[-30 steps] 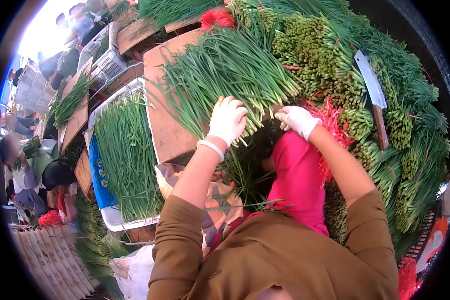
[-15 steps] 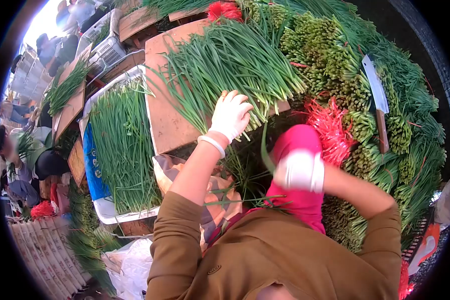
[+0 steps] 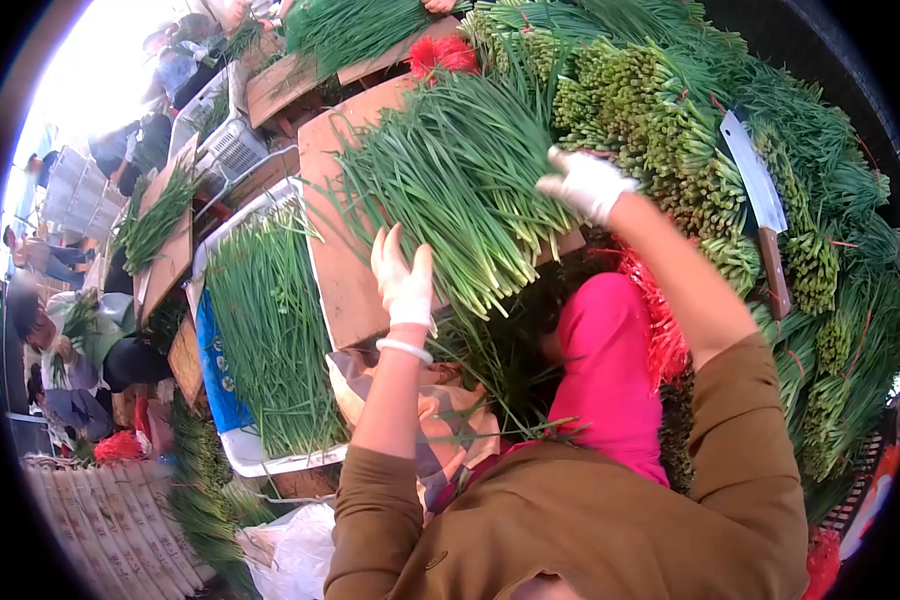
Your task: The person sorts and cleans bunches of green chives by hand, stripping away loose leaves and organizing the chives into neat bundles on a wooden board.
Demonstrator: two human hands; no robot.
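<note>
A loose pile of garlic chives [image 3: 460,180] lies on a brown board [image 3: 342,290], pale stem ends toward me. My left hand [image 3: 404,282], in a white glove, is at the pile's left edge with its fingers stretched up and nothing in them. On the other side, my right hand [image 3: 588,186], gloved too, is at the pile's right edge with thumb and fingers apart. Whether either palm presses the chives, I cannot tell. A cleaver [image 3: 754,180] with a wooden handle rests on the bundled chives [image 3: 635,110] at the right.
Left of the board stands a white crate [image 3: 262,466] filled with chives. Red ties lie in a bunch [image 3: 665,335] by my pink-clad knee [image 3: 610,330], and another red bunch [image 3: 442,56] is behind the pile. Other people [image 3: 135,355] sit at the far left.
My right hand has risen from near my knee to the pile's right side. My left hand has moved off the stem ends to the left edge of the pile.
</note>
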